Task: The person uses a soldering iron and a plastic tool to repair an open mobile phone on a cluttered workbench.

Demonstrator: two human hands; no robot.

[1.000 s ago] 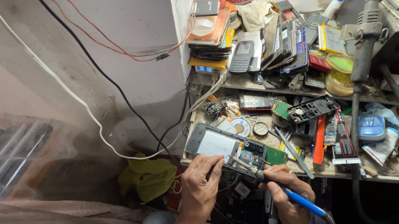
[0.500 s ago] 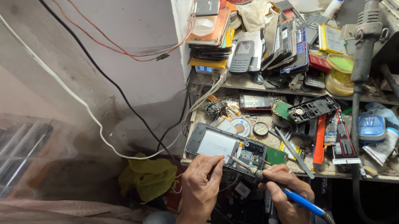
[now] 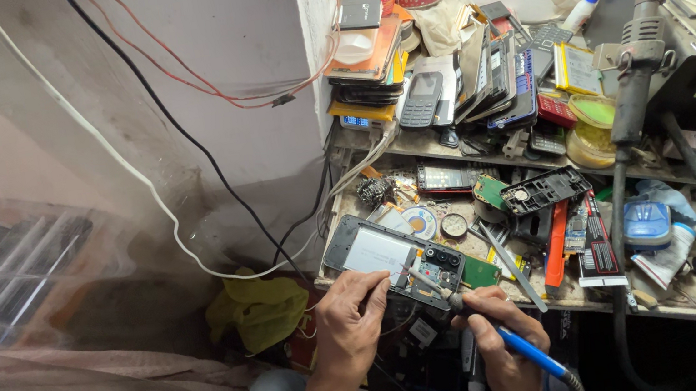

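Blue-handled soldering iron (image 3: pixel 526 351): cord end cut off at bottom edge; tip hard to make out against opened phone (image 3: pixel 394 260). Phone lies at the near left edge of the cluttered table (image 3: pixel 566 301), just above both hands. Left hand (image 3: pixel 350 319) curled, fingertips pressing the phone's lower edge. Right hand (image 3: pixel 498 338) closed around iron, pen-style, tip angled up-left.

Even soft daylight, glare on plastic sheet (image 3: pixel 28 271) at left, sharp focus, wide-angle bending at edges
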